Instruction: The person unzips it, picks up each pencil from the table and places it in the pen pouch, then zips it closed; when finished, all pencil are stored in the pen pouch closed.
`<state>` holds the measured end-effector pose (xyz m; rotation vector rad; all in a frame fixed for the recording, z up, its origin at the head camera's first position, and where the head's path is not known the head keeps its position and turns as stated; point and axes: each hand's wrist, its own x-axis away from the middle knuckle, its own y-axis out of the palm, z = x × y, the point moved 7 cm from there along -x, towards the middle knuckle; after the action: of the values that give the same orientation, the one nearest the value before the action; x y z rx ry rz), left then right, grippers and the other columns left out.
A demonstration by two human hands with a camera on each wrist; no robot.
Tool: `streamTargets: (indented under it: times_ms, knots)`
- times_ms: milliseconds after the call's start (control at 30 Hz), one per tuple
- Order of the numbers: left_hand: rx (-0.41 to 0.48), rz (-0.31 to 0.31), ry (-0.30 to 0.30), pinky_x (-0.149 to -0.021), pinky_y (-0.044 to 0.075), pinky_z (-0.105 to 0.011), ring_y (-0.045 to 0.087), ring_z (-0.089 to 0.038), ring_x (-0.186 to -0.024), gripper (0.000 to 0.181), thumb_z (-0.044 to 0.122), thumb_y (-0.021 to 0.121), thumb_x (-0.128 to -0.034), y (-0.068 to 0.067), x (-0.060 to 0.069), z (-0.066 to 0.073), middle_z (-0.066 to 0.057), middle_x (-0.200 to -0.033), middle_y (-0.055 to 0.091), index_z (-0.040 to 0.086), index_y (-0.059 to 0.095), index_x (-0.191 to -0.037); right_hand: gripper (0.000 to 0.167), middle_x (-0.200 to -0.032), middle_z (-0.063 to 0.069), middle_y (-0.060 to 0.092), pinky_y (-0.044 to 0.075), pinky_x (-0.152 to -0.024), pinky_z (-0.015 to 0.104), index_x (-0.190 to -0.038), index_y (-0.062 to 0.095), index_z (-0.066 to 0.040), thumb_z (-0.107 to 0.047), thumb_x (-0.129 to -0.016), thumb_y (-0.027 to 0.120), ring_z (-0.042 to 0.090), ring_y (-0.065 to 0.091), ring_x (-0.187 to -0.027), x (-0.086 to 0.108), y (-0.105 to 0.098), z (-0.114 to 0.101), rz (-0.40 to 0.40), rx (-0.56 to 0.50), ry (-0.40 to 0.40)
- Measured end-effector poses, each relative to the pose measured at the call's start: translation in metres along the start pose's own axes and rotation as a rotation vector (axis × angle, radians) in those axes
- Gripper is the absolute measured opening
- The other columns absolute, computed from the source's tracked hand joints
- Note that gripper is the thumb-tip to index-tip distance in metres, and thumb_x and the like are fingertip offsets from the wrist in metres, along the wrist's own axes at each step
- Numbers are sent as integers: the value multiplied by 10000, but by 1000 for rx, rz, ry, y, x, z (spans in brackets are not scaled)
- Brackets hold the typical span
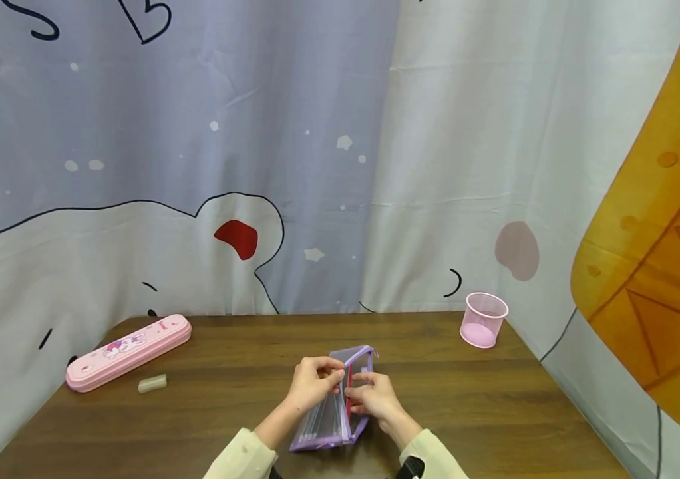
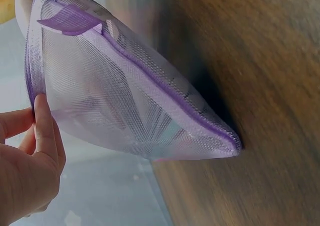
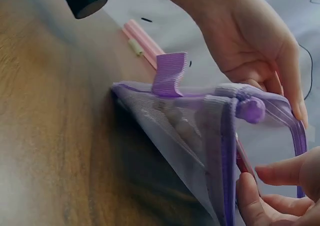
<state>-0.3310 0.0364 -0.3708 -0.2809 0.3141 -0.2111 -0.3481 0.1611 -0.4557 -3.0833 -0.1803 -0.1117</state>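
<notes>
A see-through mesh zip pouch (image 1: pixel 322 422) with purple trim stands on the table, its zipped mouth spread apart. My left hand (image 1: pixel 316 382) pinches one edge of the mouth between thumb and fingers, as the left wrist view shows. At the opening, my right hand (image 3: pixel 285 191) holds a slim red pen-like stick (image 3: pixel 243 161) between thumb and fingers. That stick (image 1: pixel 349 389) stands partly inside the pouch, and its lower end is hidden. Through the mesh (image 2: pixel 115 96) some contents show only faintly. A purple fabric tab (image 3: pixel 170 74) sticks out at one end.
On the wooden table (image 1: pixel 226 426), a pink pencil case (image 1: pixel 130 352) lies at the left, with a small pale eraser-like piece (image 1: pixel 152 383) in front of it. A pink mesh pen cup (image 1: pixel 482 320) stands at the back right. A printed curtain (image 1: pixel 316 166) hangs behind.
</notes>
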Motion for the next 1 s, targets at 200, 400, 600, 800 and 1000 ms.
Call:
streamTargets:
  times_ms: [200,400,600,800,1000]
  knots:
    - [26,10,-4,-563,545,-429,611,-315,-577,150,-42,579,-786,-3,2,1,-302,-731,605,-142,617,-890,357,-804,219,649,557,-533,272,-1072,504,155,-13,-774,604,119,617,-593,10,-10,-10,70,117,-84]
    - [69,13,-28,-541,559,-359,599,-193,-556,158,-29,595,-783,-7,-4,-21,-278,-749,619,-129,624,-902,265,-793,228,641,559,-530,305,-986,560,138,-9,-768,593,147,618,-620,21,-30,-17,63,214,-150]
    - [71,-29,-33,-516,552,-255,549,-59,-534,185,15,607,-791,-10,-7,-36,-263,-782,634,-113,627,-922,221,-781,192,650,534,-476,248,-945,594,89,-16,-751,613,182,620,-626,30,-60,-15,115,369,-181]
    - [36,-151,-5,-548,552,-374,543,-68,-529,191,33,605,-797,-8,0,-29,-253,-757,629,-106,627,-927,325,-815,97,666,524,-599,243,-1009,608,-15,-73,-702,696,185,630,-701,36,-83,-20,239,664,-277]
    - [10,-306,62,-527,552,-316,550,-59,-546,165,42,596,-810,1,8,-18,-218,-790,618,-82,638,-909,552,-1013,91,587,518,-665,245,-1170,527,-90,-69,-660,735,214,577,-905,37,-75,-20,127,798,-461]
